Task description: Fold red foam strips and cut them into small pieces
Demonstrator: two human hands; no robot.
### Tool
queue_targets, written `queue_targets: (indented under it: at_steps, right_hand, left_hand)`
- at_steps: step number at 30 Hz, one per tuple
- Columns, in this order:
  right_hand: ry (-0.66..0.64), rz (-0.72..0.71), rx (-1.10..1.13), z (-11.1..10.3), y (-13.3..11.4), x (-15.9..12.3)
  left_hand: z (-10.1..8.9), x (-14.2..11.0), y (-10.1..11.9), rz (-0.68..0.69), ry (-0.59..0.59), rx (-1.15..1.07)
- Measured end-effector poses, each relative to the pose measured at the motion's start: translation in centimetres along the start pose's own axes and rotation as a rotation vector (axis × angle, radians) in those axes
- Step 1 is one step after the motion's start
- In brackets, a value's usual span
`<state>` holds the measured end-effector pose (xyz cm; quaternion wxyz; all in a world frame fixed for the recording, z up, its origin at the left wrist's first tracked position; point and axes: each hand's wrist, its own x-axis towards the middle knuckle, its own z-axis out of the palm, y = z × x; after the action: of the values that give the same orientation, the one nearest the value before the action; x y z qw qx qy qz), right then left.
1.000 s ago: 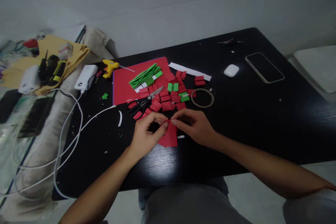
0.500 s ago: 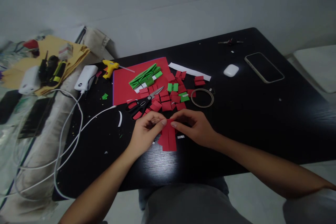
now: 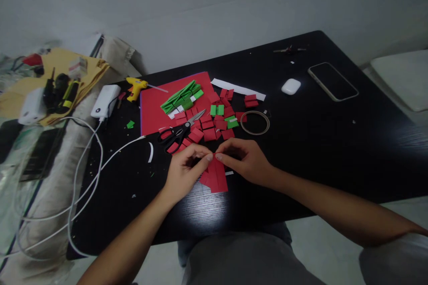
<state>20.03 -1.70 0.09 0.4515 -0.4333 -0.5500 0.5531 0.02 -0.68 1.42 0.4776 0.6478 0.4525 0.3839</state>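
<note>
Red creased paper rectangle (image 3: pixel 219 180) is held by its upper edge near the front of the black wood-grained table (image 3: pixel 301 164), its lower part hanging toward the table edge. The left hand (image 3: pixel 187 169) is closed at thumb and fingertips on the edge's left end, and the right hand (image 3: pixel 245 160) is closed likewise at the right end, the two thumb tips being set just beside each other. Another red paper piece (image 3: pixel 204 180) is partly covered by the held one. Beyond the hands, small folded red paper pieces (image 3: pixel 210 134) are clustered, with a small folded green paper piece (image 3: pixel 217 110) placed among them. Black-handled metal scissors (image 3: pixel 182 131) are laid across the cluster's left side, their blades pointed away to the right. A large flat red sheet (image 3: pixel 154 111) is partly covered by a bundle of folded green paper strips (image 3: pixel 180 97). To the right, a thin beige ring (image 3: pixel 255 134) is laid flat, well apart from a white rounded case (image 3: pixel 290 86).
</note>
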Motion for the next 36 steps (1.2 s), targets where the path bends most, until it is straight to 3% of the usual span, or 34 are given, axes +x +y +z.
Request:
queue_targets:
  at_steps: [15,24,36]
  right_hand:
    - [-0.002,0.039,0.087,0.04,-0.24,0.09]
    - [-0.002,0.111,0.152,-0.2,-0.35,0.15]
    - [-0.001,0.101,0.13,-0.31,-0.4,0.22]
  left_hand:
    - [0.05,-0.41,-0.39,0.109,0.017,0.094]
    - [-0.04,-0.45,-0.56,0.075,0.026,0.057]
    - [0.06,-0.39,-0.5,0.082,0.035,0.066]
